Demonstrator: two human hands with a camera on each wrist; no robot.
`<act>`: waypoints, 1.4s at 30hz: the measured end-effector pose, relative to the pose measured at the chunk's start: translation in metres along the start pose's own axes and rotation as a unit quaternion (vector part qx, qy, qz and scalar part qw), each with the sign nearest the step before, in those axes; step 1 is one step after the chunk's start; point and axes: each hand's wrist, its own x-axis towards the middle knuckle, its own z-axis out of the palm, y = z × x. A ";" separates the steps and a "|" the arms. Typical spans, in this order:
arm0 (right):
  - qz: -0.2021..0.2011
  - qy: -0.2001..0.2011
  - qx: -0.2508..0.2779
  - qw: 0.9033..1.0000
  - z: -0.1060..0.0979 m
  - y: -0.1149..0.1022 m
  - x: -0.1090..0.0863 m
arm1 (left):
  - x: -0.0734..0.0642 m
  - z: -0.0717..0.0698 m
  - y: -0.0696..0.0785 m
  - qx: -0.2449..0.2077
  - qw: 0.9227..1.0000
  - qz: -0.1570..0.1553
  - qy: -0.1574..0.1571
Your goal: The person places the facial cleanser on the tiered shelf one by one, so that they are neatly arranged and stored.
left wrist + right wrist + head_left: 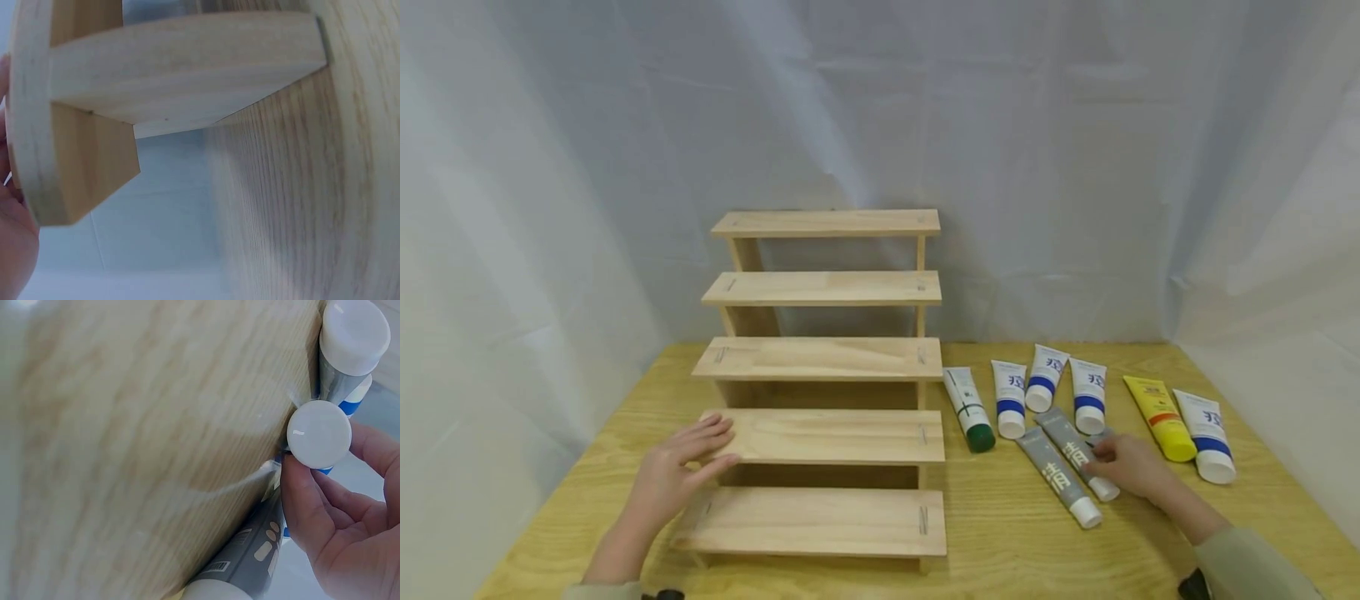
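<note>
My left hand (681,458) rests on the left end of the second-lowest board of a stepped wooden display rack (827,437), its fingers fairly straight. In the left wrist view, part of that hand (15,244) shows behind the board's edge (37,125). My right hand (1131,467) pinches a grey tube with a white cap (1078,450) that lies on the table. The right wrist view has its cap (320,434) between thumb and fingers. Another grey tube (1052,471) lies to its left. A third grey tube (244,550) lies beside the fingers, mostly hidden by the hand in the head view.
Several white tubes with blue bands (1088,392) lie behind the grey ones. A green-capped white tube (967,404) is close to the rack. At the right are a yellow tube (1159,417) and another white-and-blue tube (1206,433). Pale sheeting (1037,167) surrounds the wooden table (992,542).
</note>
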 end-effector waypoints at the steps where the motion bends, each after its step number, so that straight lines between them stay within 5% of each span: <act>1: 0.002 -0.001 0.002 1.000 0.000 -0.001 -0.001 | 0.000 0.000 0.000 0.001 1.000 -0.002 -0.001; 16: 0.012 0.036 0.060 0.997 -0.013 -0.010 -0.014 | 0.001 0.000 0.000 -0.015 1.000 -0.005 0.012; 28: -0.003 0.075 0.104 0.992 -0.032 -0.052 -0.020 | 0.001 0.001 -0.001 -0.023 1.000 -0.013 0.012; 42: -0.076 0.113 0.178 0.975 -0.046 -0.109 -0.004 | 0.001 0.001 -0.001 -0.030 0.999 0.000 0.024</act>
